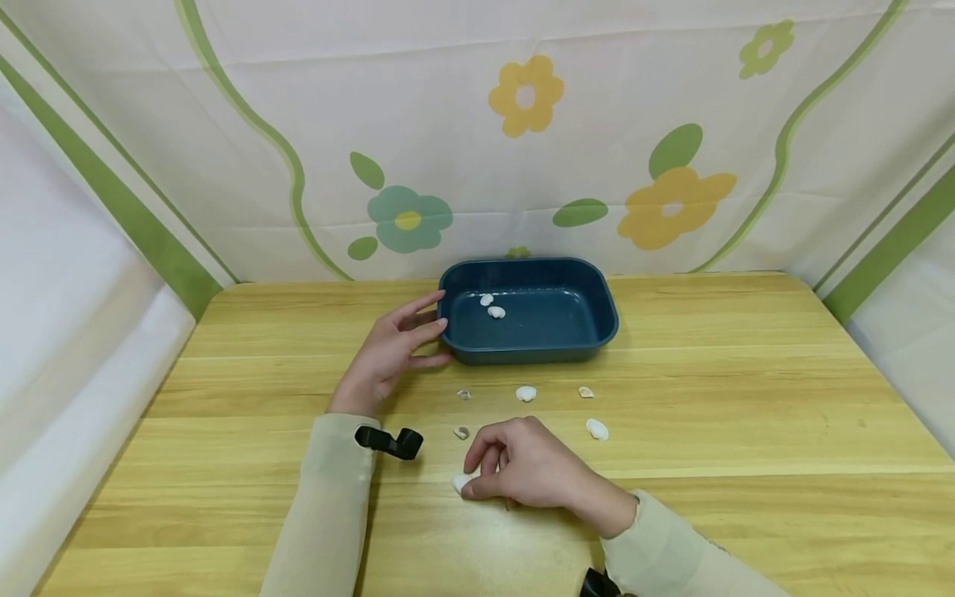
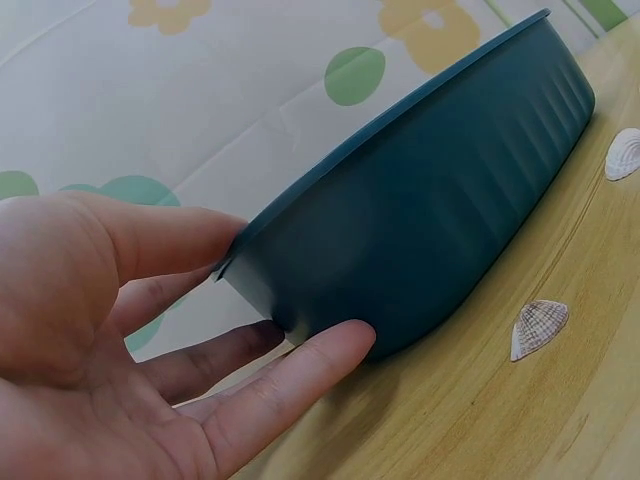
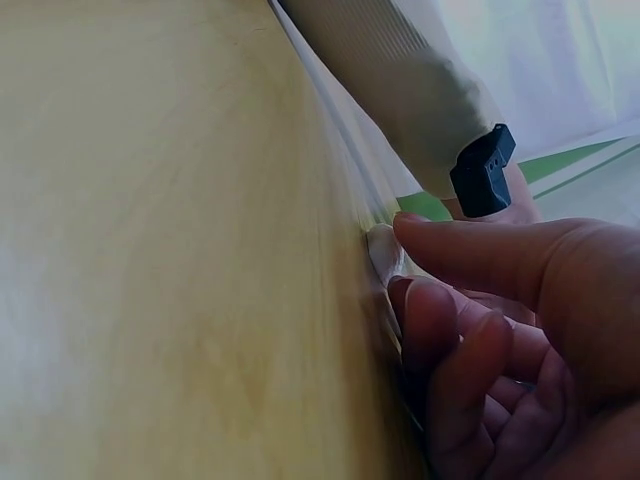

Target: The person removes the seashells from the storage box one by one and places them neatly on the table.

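A white seashell (image 1: 459,482) is pinched between the thumb and fingers of my right hand (image 1: 533,464), low over the front of the table. In the right wrist view that shell (image 3: 382,252) shows pale at the thumb tip. My left hand (image 1: 380,352) has its spread, fairly straight fingers against the left end of a dark blue tray (image 1: 537,356). The left wrist view shows one digit at the tray's rim and others along its lower wall. Two white seashells (image 1: 496,313) lie inside the tray, toward its left.
Between tray and right hand, several seashells lie apart on the wooden table (image 1: 746,398): a white one (image 1: 525,394), a small tan one (image 1: 586,393), another white one (image 1: 597,429) and small greyish ones (image 1: 462,433). A flowered cloth (image 1: 462,124) hangs behind the tray.
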### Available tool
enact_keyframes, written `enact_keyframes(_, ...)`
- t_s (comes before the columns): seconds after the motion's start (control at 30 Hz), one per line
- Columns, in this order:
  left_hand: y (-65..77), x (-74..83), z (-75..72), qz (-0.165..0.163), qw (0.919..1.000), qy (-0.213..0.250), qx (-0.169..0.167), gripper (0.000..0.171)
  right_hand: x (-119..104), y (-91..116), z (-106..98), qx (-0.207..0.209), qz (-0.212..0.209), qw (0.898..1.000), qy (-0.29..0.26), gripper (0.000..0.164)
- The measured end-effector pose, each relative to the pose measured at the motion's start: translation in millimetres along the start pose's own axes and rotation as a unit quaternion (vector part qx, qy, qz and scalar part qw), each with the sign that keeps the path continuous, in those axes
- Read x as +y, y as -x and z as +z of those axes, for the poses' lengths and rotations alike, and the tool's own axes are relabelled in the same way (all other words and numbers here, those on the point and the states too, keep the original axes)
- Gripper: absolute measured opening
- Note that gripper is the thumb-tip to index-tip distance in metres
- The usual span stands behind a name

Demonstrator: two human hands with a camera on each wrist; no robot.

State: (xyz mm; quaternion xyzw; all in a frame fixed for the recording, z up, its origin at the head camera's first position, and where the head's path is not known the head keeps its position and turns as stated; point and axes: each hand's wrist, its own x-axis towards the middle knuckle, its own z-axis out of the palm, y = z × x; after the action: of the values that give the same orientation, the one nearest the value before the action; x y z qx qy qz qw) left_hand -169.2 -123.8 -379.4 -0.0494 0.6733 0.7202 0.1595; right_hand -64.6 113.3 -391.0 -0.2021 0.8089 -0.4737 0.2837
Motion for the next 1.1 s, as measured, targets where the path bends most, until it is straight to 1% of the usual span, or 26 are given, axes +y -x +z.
enact_keyframes(0.23,-0.4,-0.3,0.4,-0.002,1.0,-0.003,0.003,0.054,2.1,-0.8,-1.5,-0.005,-0.004,1.0,-0.007,0.014)
enact_keyframes(0.63,0.8,1.2,0.4,-0.003,0.9999,0.007,-0.009,0.056,1.7,-0.3,-3.0,-0.021,0.003,0.999,-0.033,0.011)
enact_keyframes(0.83,1.1,1.6,1.1,-0.004,0.9999,0.007,-0.006,0.055,1.5,0.2,-3.6,-0.026,0.002,0.999,-0.043,0.011)
enact_keyframes(1.1,-0.2,-0.1,0.8,-0.006,1.0,0.001,0.0,0.054,2.4,0.6,-4.9,-0.017,-0.008,0.998,-0.068,0.013)
